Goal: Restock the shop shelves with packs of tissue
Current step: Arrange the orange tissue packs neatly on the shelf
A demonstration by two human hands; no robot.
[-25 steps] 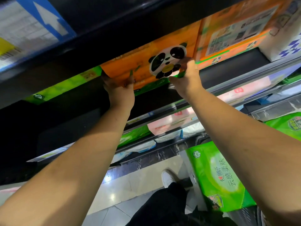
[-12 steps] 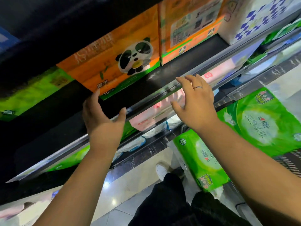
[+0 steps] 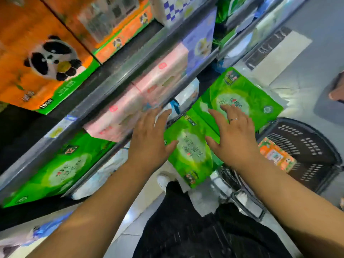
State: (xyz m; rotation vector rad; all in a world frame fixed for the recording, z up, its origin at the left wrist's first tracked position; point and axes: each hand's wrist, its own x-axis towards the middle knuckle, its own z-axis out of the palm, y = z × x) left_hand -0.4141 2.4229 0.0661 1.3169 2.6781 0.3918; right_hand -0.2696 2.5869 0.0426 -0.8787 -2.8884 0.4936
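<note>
The near green pack [image 3: 188, 151] wears glossy, crinkled plastic film, and the orange panda pack [image 3: 37, 71] on the far left shines the same way. The shelf edge [image 3: 115, 79] is smooth grey metal. On the right, the basket [image 3: 307, 146] is matt black perforated plastic. My trousers [image 3: 186, 229] are dark matt cloth over glossy floor tiles [image 3: 143, 203].

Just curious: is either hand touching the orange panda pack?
Apart. The head view shows the left hand and right hand well below the orange panda pack, over green packs.
</note>
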